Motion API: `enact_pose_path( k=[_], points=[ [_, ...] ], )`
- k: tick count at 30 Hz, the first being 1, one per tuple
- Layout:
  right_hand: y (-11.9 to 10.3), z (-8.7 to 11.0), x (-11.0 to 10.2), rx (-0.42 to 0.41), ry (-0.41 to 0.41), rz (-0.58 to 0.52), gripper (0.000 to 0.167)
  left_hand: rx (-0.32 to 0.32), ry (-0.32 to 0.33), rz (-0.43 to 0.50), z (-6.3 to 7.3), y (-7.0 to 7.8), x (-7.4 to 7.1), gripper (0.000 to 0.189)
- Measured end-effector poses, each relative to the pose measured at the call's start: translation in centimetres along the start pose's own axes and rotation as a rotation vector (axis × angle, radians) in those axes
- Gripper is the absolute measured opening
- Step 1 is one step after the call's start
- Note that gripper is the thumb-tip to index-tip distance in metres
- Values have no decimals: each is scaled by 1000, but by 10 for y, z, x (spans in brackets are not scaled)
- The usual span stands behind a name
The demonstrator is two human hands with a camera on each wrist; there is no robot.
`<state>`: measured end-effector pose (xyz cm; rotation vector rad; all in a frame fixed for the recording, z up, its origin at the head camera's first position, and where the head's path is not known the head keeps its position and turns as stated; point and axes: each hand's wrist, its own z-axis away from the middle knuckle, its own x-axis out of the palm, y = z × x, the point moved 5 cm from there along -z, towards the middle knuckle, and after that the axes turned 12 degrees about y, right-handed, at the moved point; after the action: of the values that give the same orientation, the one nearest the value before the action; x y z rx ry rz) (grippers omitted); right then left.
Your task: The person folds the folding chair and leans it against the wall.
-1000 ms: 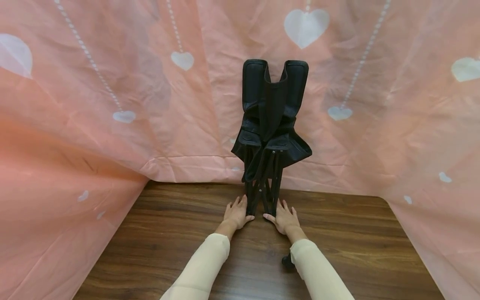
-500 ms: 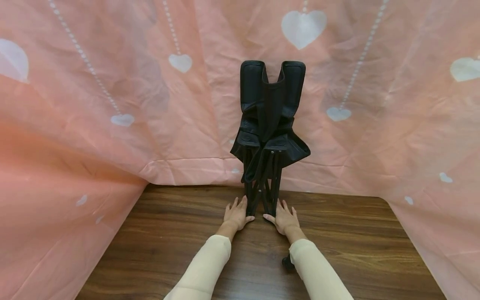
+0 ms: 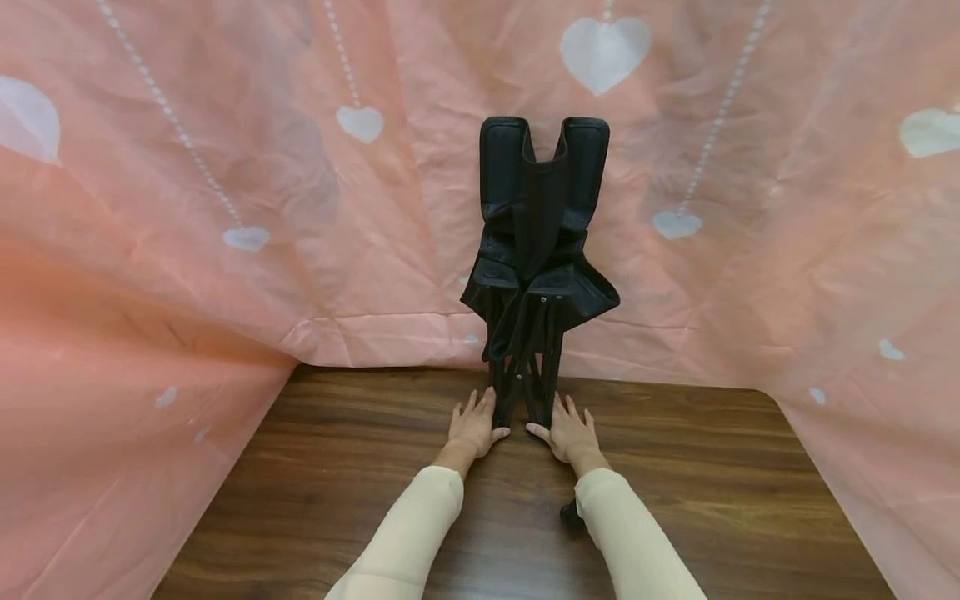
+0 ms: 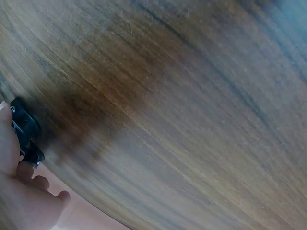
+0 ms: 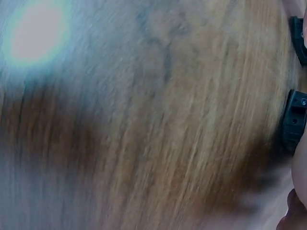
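A folded black stool [image 3: 543, 192] stands upright at the far side of the table, its fabric seat bunched up and its crossed legs drawn together. My left hand [image 3: 472, 427] touches the left leg near the tabletop, fingers straight along the outside and thumb in front. On the other side my right hand [image 3: 572, 429] lies against the right leg in the same way. The left wrist view has black plastic feet [image 4: 26, 127] beside my left thumb and fingers at its edge. In the right wrist view, a black foot [image 5: 293, 120] sits by my right hand, mostly cut off.
Brown wood-grain table [image 3: 360, 467] lies under the hands. Pink cloth with white hearts [image 3: 375, 233] hangs behind and along both sides, close behind the stool. A small black object [image 3: 572, 517], partly hidden by the right sleeve, rests on the table; its kind is unclear.
The head view has shifted very slightly. Both hands and the stool keep their places.
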<state>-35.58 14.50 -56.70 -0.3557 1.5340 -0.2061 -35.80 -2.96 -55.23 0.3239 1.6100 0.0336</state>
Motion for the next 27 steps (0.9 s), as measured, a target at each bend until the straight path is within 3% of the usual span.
enact_pose_path(
  k=[7, 20, 27],
  points=[
    [4, 0, -3, 76, -14, 5, 86, 31, 16, 13, -6, 6, -6, 84],
    [4, -6, -14, 44, -14, 47, 80, 70, 55, 6, -13, 7, -18, 93],
    [6, -4, -16, 20, 24, 30, 78, 91, 71, 1, -10, 5, -15, 102]
  ],
)
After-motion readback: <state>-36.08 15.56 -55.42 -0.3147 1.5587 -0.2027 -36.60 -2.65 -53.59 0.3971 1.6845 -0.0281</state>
